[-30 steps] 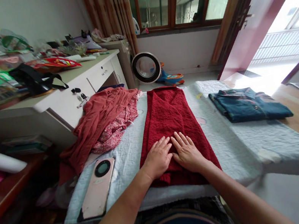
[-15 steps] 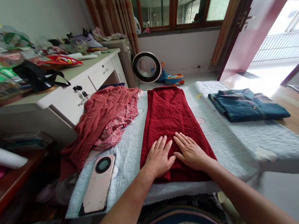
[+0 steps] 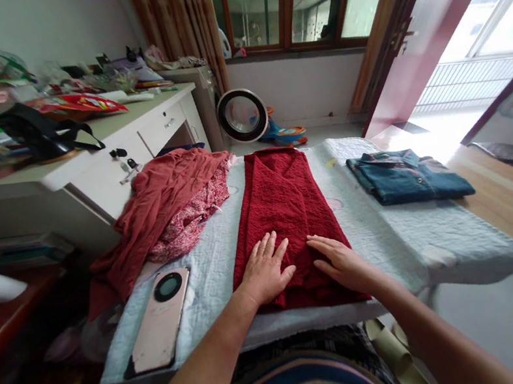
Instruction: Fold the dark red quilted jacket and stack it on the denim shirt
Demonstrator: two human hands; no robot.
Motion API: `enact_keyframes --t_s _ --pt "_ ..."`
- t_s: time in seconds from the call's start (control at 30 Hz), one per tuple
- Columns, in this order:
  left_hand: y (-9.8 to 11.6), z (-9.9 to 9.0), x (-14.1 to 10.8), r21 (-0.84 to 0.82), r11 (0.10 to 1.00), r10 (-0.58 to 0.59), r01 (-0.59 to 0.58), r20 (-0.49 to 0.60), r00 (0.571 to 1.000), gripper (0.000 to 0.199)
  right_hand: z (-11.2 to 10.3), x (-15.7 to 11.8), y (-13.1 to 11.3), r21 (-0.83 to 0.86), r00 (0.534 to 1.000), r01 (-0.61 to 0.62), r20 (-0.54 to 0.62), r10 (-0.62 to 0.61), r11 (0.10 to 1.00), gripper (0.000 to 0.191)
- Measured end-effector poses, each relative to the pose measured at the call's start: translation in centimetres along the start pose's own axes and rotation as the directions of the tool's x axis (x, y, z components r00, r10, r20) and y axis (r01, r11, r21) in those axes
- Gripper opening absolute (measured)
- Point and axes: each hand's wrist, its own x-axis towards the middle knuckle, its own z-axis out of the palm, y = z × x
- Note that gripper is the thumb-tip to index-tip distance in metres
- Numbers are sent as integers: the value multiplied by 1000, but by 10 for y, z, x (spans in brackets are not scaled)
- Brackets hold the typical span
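A dark red knitted garment (image 3: 282, 197), folded into a long panel, lies in front of me on a pale blue quilted cloth (image 3: 370, 245). My left hand (image 3: 266, 271) rests flat on its near part, fingers outstretched. Opposite it, my right hand (image 3: 340, 260) touches the garment's right side with its fingers extended and the thumb apart. Neither hand grips anything. The near edge of the garment is partly covered by my hands and wrists.
Left of the garment lie a pink phone (image 3: 160, 321) and a heap of reddish clothes (image 3: 160, 209). A folded denim garment (image 3: 412, 176) sits at the right. Beyond are a cluttered white desk (image 3: 122, 133) and an open round appliance door (image 3: 243, 115).
My right hand has moved right, away from my left hand, which stays flat on the red garment. The camera view has turned slightly to the right.
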Motion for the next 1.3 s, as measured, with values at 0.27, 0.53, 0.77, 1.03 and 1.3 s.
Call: enact_keyframes --t_s 0.27,0.53,0.77,1.03,1.3 --pt "1 -1 0 -20 1000 -15 16 19 1000 68 11 0 8 -129 991 -131 -49 125 983 48" --pt "26 -8 4 -110 992 70 -64 50 996 61 12 0 4 -213 988 -154 -26 152 965 52" --pt "32 -3 6 -104 993 67 -59 75 995 70 19 -3 5 -268 959 -283 -89 269 921 57" --pt "33 -2 3 -77 996 60 -54 79 995 72 2 21 -4 -203 962 -262 -128 240 943 47" --pt "27 0 3 -126 992 -8 15 52 999 90 23 33 -15 -182 992 -128 -5 129 975 50"
